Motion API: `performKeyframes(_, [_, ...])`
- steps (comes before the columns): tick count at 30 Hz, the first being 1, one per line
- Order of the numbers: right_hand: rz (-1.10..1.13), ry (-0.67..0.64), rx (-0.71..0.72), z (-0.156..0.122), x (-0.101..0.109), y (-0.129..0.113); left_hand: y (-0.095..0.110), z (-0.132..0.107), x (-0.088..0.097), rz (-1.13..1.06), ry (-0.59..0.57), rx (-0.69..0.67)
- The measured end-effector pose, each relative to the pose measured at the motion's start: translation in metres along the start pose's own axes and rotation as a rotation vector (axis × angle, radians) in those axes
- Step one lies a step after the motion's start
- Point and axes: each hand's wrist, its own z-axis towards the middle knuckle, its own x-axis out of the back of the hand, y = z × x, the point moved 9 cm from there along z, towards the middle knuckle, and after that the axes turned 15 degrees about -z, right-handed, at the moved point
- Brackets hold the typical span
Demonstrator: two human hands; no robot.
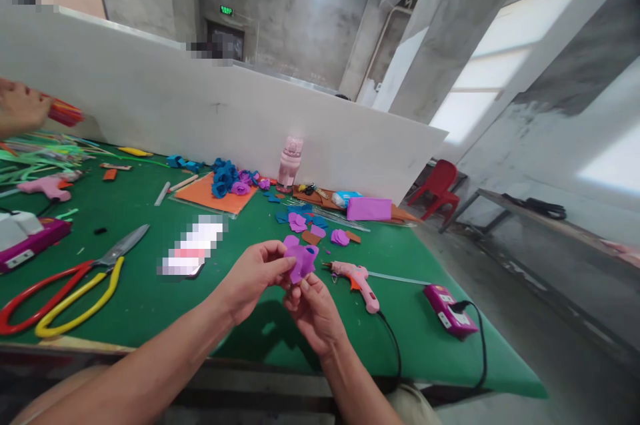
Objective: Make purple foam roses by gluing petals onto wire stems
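A: Where is the purple foam flower point(300, 259) sitting?
B: It is hovering above the green table point(150, 298): the left hand point(253, 278) is pinching its left edge, the right hand point(313, 308), just below, is gripping its base

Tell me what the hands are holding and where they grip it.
Both hold one purple flower: the left hand pinches the petals on its left side, the right hand grips its base from below.
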Motion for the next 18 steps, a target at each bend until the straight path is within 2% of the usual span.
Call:
performKeyframes(9, [-0.119,0.131,0.069,-0.001,0.005,-0.012,0.004,0.003,0.004,0.016,0.028,-0.033])
performKeyframes(18, [-0.581,0.351,0.318,-0.008,0.014,-0.036,0.009,0.003,0.004,0.116,0.038,-0.061])
